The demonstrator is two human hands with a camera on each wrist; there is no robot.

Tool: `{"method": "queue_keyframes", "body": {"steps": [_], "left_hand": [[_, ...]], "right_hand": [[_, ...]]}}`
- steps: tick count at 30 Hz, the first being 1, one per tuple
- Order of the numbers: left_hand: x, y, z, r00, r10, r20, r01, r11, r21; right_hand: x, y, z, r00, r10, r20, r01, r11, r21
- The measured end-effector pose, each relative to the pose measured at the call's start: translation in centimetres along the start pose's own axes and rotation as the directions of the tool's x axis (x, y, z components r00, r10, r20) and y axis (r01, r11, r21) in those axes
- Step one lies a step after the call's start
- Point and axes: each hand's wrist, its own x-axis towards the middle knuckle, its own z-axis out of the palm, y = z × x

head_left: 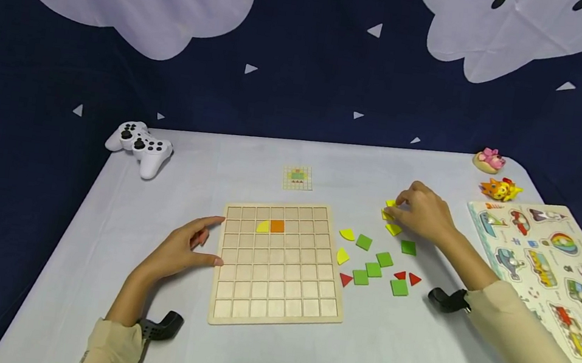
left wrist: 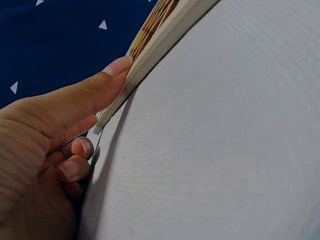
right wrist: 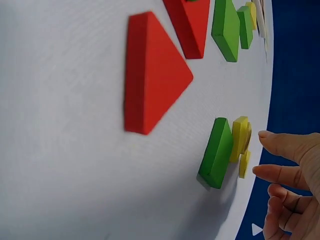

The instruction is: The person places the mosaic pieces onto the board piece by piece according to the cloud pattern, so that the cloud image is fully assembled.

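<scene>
Yellow pieces (head_left: 393,229) just beside the spread right grip (head_left: 423,212), wooden board (head_left: 277,273) against the spread left grip (head_left: 179,254)

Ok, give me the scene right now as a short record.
Left hand: touching the left edge of the grid board
Right hand: at the loose yellow pieces; contact unclear
On board: yellow quarter-circle beside orange square
Loose, right of board: six green squares, three red triangles, more yellow pieces
Beyond board: small printed card
</scene>
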Motion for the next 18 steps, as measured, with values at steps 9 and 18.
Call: {"method": "queue_keyframes", "body": {"steps": [9, 18], "left_hand": [[0.1, 0.0, -0.1, 1.0, 0.013, -0.007, -0.013, 1.0, 0.011], [0.1, 0.0, 0.0, 1.0, 0.003, -0.003, -0.003, 1.0, 0.008]], "right_hand": [[0.2, 0.0, 0.0, 1.0, 0.018, -0.022, -0.019, 1.0, -0.018], [1.1, 0.4, 0.5, 0.999, 0.041, 0.012, -0.041, 0.999, -0.013]]}}
